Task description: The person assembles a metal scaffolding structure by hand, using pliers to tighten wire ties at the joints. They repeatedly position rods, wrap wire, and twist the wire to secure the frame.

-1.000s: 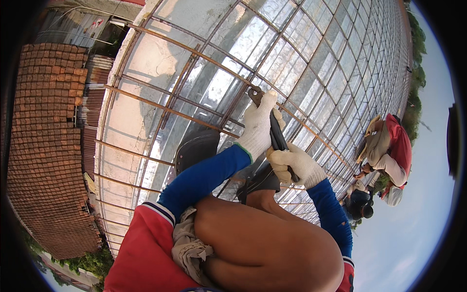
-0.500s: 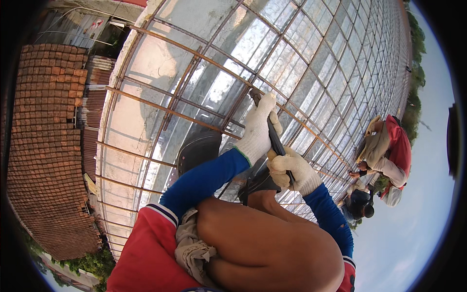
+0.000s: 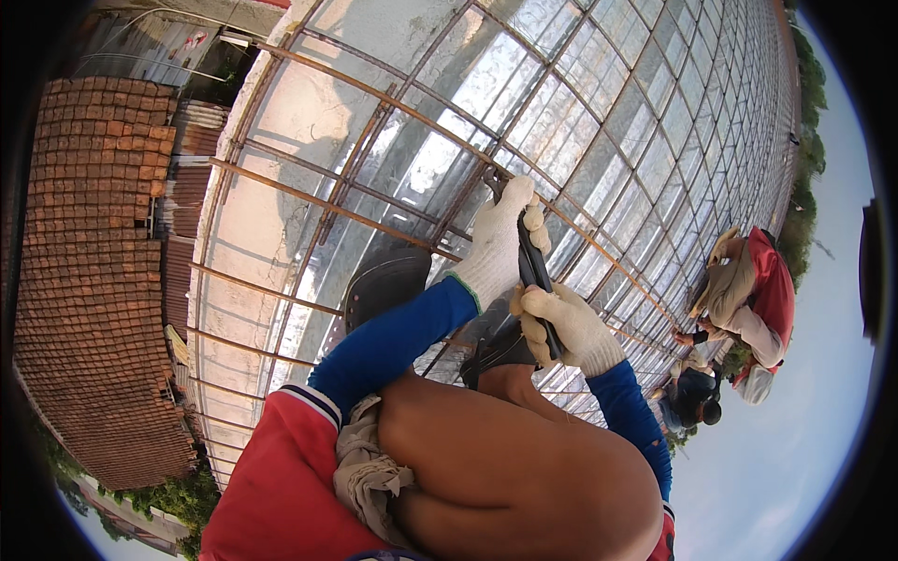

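Note:
My left hand (image 3: 501,229), in a white knit glove, is closed around the upper part of a pair of black-handled pincers (image 3: 535,266). Lower down, my right hand (image 3: 572,327), gloved the same way, grips the handle ends. The two handles lie close together with a narrow gap. At the upper end, the dark jaws reach a crossing of rusty rebar (image 3: 496,154); whether they bite on wire there I cannot make out. My bent knee (image 3: 524,458) is just below both hands, and a dark boot (image 3: 388,285) rests beside the left forearm.
A rebar grid (image 3: 599,122) spreads over shiny metal decking (image 3: 449,140). Bar ends stick out over a concrete edge (image 3: 224,215) at left, with a tiled roof (image 3: 98,262) beyond it. Two co-workers, one in a red top (image 3: 770,290) and one in dark clothes (image 3: 692,393), bend over the bars at right.
The pincers' handles show a little farther apart, and the jaws look more open at the bar. Both hands keep their grip in nearly the same place. The view has shifted slightly.

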Tool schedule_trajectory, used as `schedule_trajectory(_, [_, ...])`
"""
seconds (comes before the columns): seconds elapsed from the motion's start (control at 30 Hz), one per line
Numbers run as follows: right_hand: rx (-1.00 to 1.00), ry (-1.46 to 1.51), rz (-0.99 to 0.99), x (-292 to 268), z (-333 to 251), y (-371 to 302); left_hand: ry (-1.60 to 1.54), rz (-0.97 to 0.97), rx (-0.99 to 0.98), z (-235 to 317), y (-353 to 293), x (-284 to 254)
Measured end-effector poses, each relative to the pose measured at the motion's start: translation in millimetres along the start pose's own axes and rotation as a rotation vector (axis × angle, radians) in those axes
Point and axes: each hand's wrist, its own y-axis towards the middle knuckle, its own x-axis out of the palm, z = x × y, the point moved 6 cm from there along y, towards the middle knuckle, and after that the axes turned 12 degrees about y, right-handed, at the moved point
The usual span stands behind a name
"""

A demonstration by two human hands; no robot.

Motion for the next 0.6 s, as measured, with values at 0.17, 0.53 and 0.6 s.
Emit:
schedule_trajectory(0.17, [-0.389, -1.107, 0.637, 8, -6, -2, 0.195, 0.182, 0.06, 5, 0, -1])
schedule_trajectory(0.53, [0.019, 0.317, -0.125, 4, 25, 13, 0.036, -0.031, -0.027, 6, 2, -8])
schedule_trajectory(0.6, [-0.106, -0.004, 0.115, -2, 14, 8, 0.064, -0.022, 0.021, 8, 4, -6])
